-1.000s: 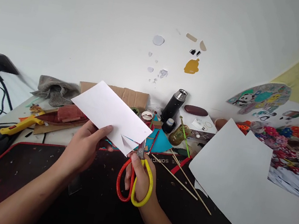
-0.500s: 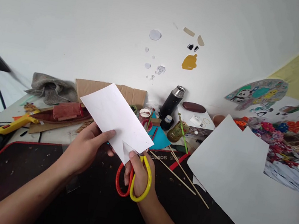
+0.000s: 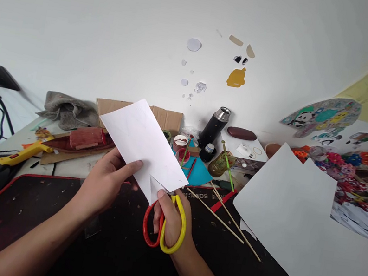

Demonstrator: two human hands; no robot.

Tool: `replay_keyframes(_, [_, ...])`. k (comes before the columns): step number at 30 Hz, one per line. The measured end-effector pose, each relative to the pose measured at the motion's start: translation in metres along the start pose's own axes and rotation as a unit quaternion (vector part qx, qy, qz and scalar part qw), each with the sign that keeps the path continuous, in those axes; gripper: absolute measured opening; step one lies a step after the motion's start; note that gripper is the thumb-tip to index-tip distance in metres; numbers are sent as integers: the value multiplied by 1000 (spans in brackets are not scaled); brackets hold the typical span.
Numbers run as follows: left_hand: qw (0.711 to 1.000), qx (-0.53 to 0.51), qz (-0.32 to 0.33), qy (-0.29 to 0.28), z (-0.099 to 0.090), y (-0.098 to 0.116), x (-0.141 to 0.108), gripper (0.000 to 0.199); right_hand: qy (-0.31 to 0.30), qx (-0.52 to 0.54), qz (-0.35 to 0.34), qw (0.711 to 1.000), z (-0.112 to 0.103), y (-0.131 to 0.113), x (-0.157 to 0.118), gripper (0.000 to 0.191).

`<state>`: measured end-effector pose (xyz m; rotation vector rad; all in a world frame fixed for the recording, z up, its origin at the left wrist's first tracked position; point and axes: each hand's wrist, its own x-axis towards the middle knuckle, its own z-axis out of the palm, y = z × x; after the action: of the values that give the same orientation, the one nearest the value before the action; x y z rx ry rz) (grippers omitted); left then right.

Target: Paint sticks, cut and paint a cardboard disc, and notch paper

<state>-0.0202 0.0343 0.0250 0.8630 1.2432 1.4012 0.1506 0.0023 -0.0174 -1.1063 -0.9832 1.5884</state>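
Note:
My left hand [image 3: 112,178] pinches a white sheet of paper [image 3: 141,142] by its lower left side, thumb on top and fingers beneath. A slit runs into the paper's lower part, and a narrow flap stands slightly apart there. My right hand [image 3: 173,216] is closed on a pair of scissors [image 3: 183,232] with one red and one yellow handle loop. Its thumb also presses on the flap at the paper's near edge. The scissor blades are mostly hidden behind the hand and paper.
Thin wooden sticks [image 3: 225,227] and a red strip [image 3: 221,202] lie on the black mat [image 3: 107,257]. Large white sheets [image 3: 298,213] cover the right side. Behind stand a black thermos [image 3: 213,128], paint jars [image 3: 180,142] and a yellow glue gun [image 3: 24,153].
The view has shifted slightly, so the background sits a little further right. Both hands keep their hold on paper and scissors; the paper is tilted a little differently.

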Motion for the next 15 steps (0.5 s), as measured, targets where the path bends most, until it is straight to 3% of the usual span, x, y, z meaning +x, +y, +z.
replay_keyframes(7, [1000,-4,13,8,-2,-6,-2,48,-2,1,-3,1000,0,1,-2,50])
replay_keyframes(15, [991,-67,65,91,-8,27,8,31,8,22,11,1000,-7,8,6,46])
